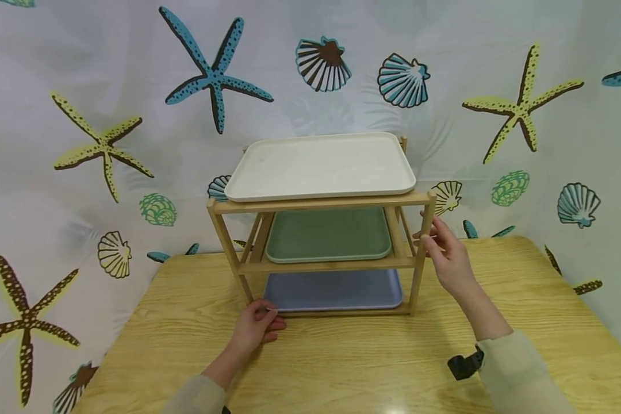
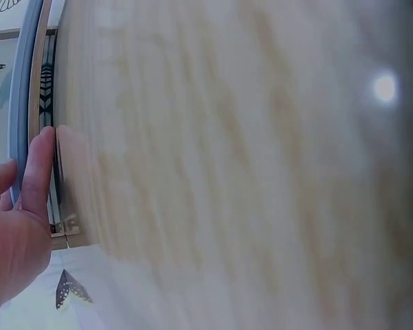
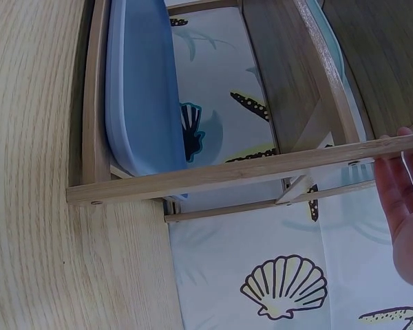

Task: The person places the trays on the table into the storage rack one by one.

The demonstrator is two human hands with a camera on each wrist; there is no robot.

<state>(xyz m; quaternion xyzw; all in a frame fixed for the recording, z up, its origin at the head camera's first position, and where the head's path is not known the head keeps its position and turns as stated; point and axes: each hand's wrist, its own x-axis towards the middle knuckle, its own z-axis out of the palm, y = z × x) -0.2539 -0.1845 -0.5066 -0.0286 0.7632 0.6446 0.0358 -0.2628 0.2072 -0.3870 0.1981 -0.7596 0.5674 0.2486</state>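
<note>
A three-tier wooden rack (image 1: pixel 315 267) stands upright with a tray on each level. On top lies a white tray (image 1: pixel 321 165), a green tray (image 1: pixel 328 233) sits in the middle, and a blue tray (image 1: pixel 333 289) at the bottom. At the lower front left corner, my left hand (image 1: pixel 253 329) grips the bottom rail, its thumb at the blue tray's rim in the left wrist view. My right hand (image 1: pixel 447 259) holds the right front post (image 1: pixel 423 247) below the top level, thumb in front and fingertips behind it.
The rack stands on a wood-grain table (image 1: pixel 341 362), close to its back edge. Behind and beside it hangs a white cloth (image 1: pixel 341 17) printed with starfish and shells. A black wrist camera (image 1: pixel 464 365) sits at the right sleeve.
</note>
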